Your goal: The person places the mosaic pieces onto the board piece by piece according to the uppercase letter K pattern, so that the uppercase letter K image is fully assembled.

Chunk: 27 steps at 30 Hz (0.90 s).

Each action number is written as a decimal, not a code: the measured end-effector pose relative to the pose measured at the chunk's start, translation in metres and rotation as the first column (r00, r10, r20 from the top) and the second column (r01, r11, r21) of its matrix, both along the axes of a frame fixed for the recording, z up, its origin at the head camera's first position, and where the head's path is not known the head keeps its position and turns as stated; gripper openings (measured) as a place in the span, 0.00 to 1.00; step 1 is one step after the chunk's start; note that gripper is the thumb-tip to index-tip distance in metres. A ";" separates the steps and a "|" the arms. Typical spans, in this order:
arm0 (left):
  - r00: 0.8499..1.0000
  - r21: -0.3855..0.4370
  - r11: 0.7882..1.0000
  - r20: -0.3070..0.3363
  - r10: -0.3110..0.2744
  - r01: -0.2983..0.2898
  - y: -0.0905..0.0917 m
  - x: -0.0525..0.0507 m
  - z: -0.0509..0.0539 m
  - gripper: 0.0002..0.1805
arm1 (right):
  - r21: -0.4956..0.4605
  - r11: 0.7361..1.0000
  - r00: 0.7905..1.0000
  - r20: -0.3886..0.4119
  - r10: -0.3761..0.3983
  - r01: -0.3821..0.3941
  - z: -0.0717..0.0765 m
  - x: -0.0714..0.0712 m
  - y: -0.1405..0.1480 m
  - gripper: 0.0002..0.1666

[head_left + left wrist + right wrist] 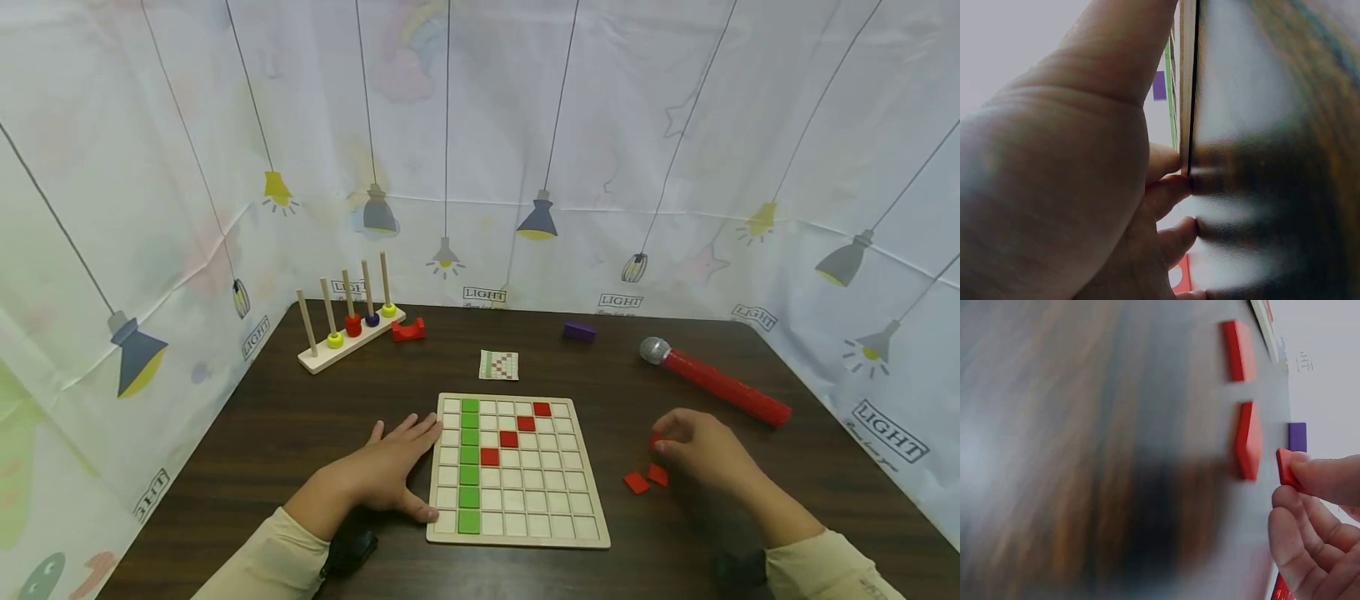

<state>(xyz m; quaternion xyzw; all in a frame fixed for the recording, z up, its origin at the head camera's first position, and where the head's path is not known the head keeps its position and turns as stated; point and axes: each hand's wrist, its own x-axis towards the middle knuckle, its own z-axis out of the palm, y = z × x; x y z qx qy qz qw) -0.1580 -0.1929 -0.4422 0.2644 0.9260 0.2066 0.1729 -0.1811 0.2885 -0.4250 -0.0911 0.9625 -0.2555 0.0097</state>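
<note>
A wooden grid board [525, 504] lies in the middle of the table, with a column of green square tiles [469, 475] and a diagonal of red tiles [508, 439] set in its cells. My left hand [382, 471] rests at the board's left edge, fingers spread and touching the frame. To the right of the board my right hand [705, 450] pinches a red square tile [1289, 467] between thumb and fingers. Two more red tiles [637, 482] lie on the table beside that hand.
Behind the board lies a small pattern card [498, 365]. A peg stand with rings [352, 337] and a red arched block [408, 330] sit at the back left. A purple block [580, 332] and a red microphone [720, 379] lie at the back right of the dark table [247, 450].
</note>
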 end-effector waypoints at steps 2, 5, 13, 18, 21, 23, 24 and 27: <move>1.000 -0.002 1.000 0.001 0.003 -0.003 -0.001 0.000 0.000 0.68 | -0.021 1.000 0.999 -0.029 0.014 -0.014 0.001 -0.003 -0.008 0.12; 1.000 -0.002 1.000 0.002 0.002 -0.002 -0.002 -0.001 -0.001 0.69 | -0.057 0.998 0.999 -0.035 0.034 -0.036 0.003 -0.007 -0.023 0.12; 1.000 -0.009 1.000 -0.002 0.000 0.000 -0.002 -0.003 -0.005 0.69 | -0.179 0.982 0.996 0.064 0.067 -0.055 0.005 -0.010 -0.072 0.12; 1.000 -0.015 1.000 -0.003 0.000 0.000 -0.002 -0.003 -0.005 0.68 | -0.232 0.969 0.988 0.102 0.114 -0.088 0.003 -0.008 -0.103 0.10; 1.000 -0.019 1.000 -0.002 0.000 0.000 -0.002 -0.003 -0.006 0.69 | -0.248 0.960 0.982 0.105 0.159 -0.129 0.001 -0.004 -0.121 0.08; 1.000 -0.020 1.000 -0.002 0.001 -0.001 -0.002 -0.004 -0.006 0.69 | -0.257 0.951 0.974 0.103 0.203 -0.171 0.000 -0.002 -0.132 0.08; 1.000 -0.020 1.000 0.000 0.001 -0.001 -0.003 -0.004 -0.007 0.69 | -0.259 0.946 0.969 0.100 0.226 -0.194 0.000 -0.001 -0.136 0.07; 1.000 -0.017 1.000 -0.001 0.000 0.000 -0.003 -0.004 -0.006 0.69 | -0.259 0.930 0.952 0.096 0.292 -0.259 -0.001 0.001 -0.148 0.07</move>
